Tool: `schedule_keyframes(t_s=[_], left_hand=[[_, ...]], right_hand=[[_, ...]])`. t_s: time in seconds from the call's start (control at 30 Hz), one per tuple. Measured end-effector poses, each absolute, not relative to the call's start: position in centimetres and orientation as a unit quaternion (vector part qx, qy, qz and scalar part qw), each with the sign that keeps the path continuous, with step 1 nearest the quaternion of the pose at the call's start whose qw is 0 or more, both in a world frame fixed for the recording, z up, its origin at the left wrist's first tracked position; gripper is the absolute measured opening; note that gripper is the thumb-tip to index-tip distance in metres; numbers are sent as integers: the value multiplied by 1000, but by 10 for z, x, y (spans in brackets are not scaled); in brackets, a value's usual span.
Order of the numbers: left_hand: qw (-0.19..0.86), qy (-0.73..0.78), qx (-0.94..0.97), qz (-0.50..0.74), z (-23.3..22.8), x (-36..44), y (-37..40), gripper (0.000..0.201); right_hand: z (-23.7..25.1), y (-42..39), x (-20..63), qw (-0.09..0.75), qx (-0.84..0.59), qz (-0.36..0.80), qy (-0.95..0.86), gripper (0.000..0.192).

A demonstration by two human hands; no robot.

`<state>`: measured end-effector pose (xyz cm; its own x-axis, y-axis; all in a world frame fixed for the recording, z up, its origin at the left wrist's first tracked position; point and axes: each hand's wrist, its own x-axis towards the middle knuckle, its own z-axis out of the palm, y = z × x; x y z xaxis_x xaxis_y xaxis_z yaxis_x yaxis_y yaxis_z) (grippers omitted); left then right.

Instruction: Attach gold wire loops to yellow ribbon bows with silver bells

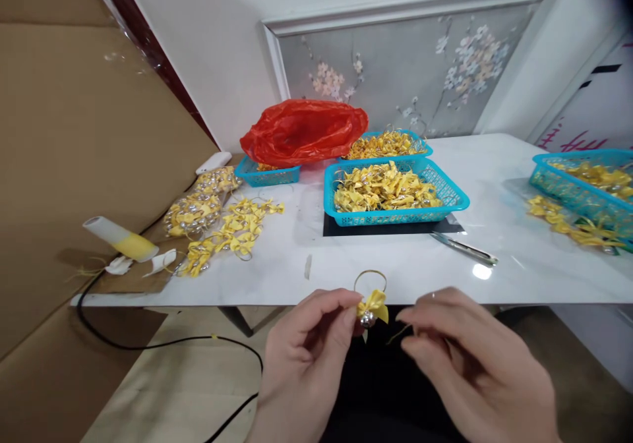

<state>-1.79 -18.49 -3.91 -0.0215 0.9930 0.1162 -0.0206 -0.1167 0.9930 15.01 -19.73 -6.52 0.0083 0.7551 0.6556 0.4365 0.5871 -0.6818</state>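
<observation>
Between the thumb and forefinger of my left hand (314,357) is a yellow ribbon bow (374,303) with a silver bell (367,319) at its middle. A thin gold loop of cord rises above the bow. To its right, my right hand (475,357) is closed in a pinch on a thin gold cord (398,335), whose end pokes out toward the bow. Both hands are at the table's front edge, above my dark clothing. Whether the pinched cord joins the bow cannot be made out.
Blue baskets (395,217) of yellow bows stand ahead, with a red plastic bag (301,133) behind. A utility knife (465,248) lies right of centre. At left are loose bows (237,229) and a yellow-threaded spool (121,238). Another basket (558,179) stands far right. A black cable (173,344) hangs below.
</observation>
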Motion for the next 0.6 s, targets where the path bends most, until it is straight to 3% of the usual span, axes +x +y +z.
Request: schedule_keyframes(t_s=[0.13, 0.2, 0.37, 0.6], left_hand=[[465, 457, 546, 526, -38, -17, -187, 22], [473, 455, 545, 522, -36, -18, -186, 22], [514, 448, 545, 487, -35, -20, -183, 33], [652, 415, 439, 458, -46, -24, -179, 17]], right_hand=[[-57, -192, 153, 527, -463, 314, -640, 9], [-55, -189, 152, 498, -456, 378, -633, 16], [-53, -187, 149, 511, -457, 406, -604, 21], [-58, -188, 146, 514, -431, 501, -547, 28]])
